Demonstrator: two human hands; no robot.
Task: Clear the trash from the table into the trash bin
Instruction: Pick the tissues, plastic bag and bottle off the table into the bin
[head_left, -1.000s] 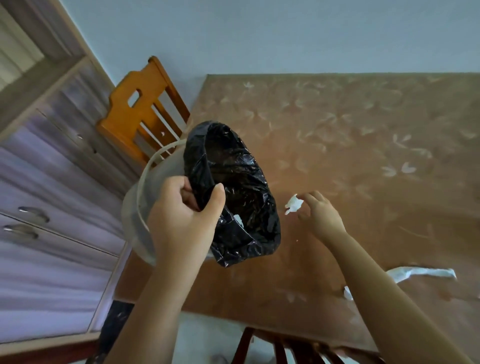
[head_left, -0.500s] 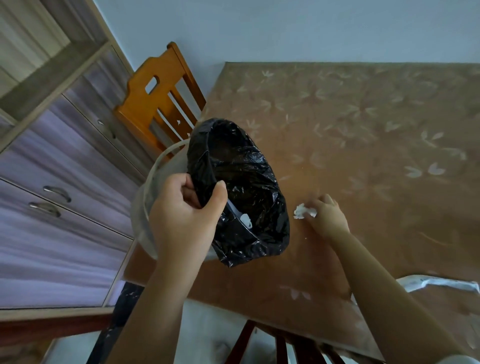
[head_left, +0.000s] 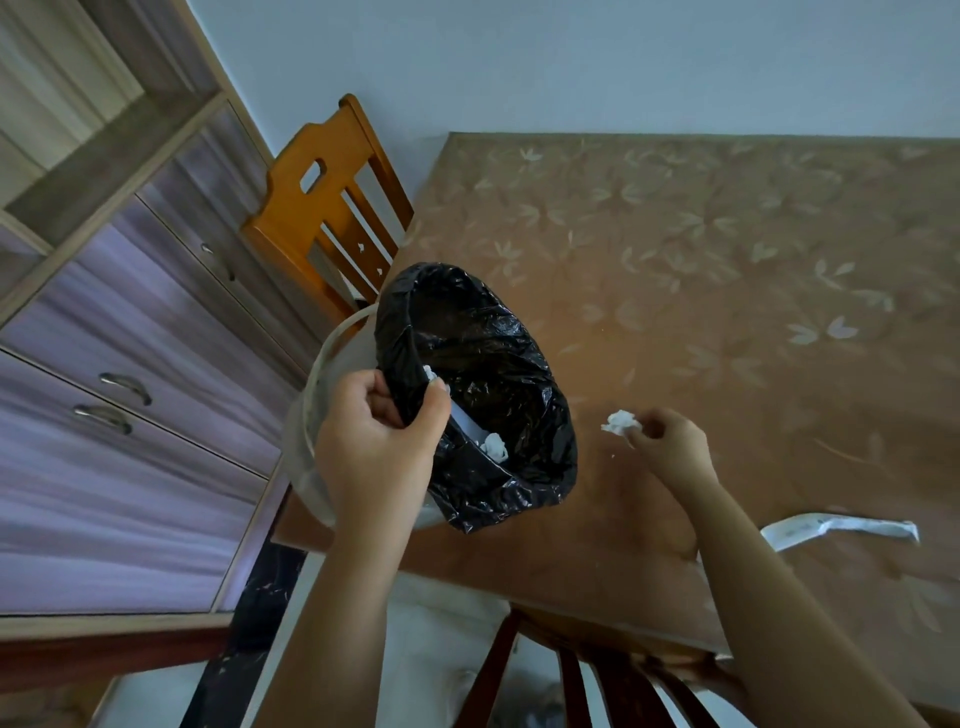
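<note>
Head view, lower centre of the frame: left hand (head_left: 376, 447) closed around the rim of the trash bin (head_left: 311, 415), thumb and fingers pinching the edge of the black liner bag (head_left: 483, 384) and holding the mouth tipped open toward the tabletop (head_left: 727, 260). Right of centre: right hand (head_left: 670, 441) curled just above the tabletop, fingertips pinching a crumpled white wad of tissue (head_left: 621, 422), apart from the liner's near lip and not yet over the opening. Step in hand, by the look of it: carrying the wad across into the bag. Best done by keeping the bin steady and the liner edge pulled wide, bringing the wad well past the lip before letting go, and releasing low inside rather than tossing, since so light a scrap could catch on the creased plastic or drop back onto the tabletop. Worth minding too: a few tiny white crumbs near the wad, too small to identify. Inside the bag: another crumpled white wad (head_left: 493, 447) low near the left thumb side, a flat white slip (head_left: 467, 421) beside it, and a small white bit up by the fingertips; deeper contents lost in the dark folds. Lower right of the frame: a long white paper strip (head_left: 841, 527) lying flat near the tabletop's near edge, partly behind the right forearm, evidently still to collect. Upper left: wooden chair (head_left: 322, 202) and drawers (head_left: 130, 389).
</note>
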